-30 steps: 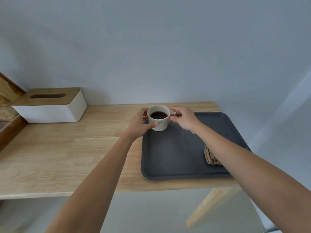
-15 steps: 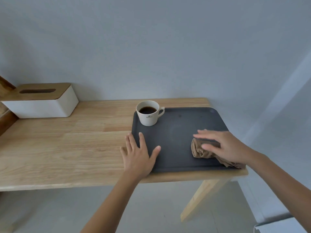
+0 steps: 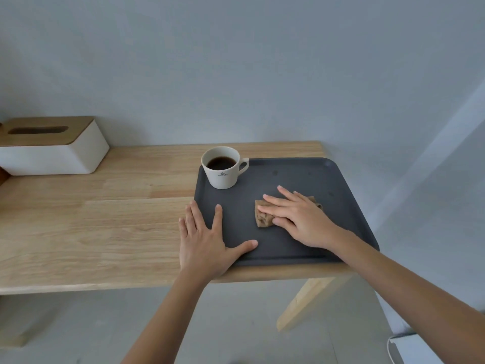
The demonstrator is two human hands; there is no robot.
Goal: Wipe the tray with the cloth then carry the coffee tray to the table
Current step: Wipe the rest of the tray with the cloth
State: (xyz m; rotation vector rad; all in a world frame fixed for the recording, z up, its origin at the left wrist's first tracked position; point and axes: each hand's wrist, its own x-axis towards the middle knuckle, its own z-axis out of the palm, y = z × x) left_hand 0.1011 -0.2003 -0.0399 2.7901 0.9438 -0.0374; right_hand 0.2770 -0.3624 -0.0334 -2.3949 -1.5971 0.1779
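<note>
A dark grey tray (image 3: 341,195) lies at the right end of the wooden counter (image 3: 105,222). A white cup of black coffee (image 3: 222,167) stands in the tray's far left corner, handle to the right. A crumpled brown cloth (image 3: 262,216) sits in the middle of the tray. My right hand (image 3: 299,216) presses flat on the cloth, covering most of it. My left hand (image 3: 204,240) rests flat with fingers spread over the tray's near left corner, thumb on the tray floor.
A white tissue box with a wooden lid (image 3: 49,145) stands at the counter's back left against the wall. The tray's right side slightly overhangs the counter end. A slanted wooden leg (image 3: 301,303) shows below. A white object (image 3: 414,348) sits on the floor at lower right.
Both hands let go of the cup, which now stands in the tray's corner. My left hand settled on the tray's near left corner; my right hand slid the cloth toward the tray's middle.
</note>
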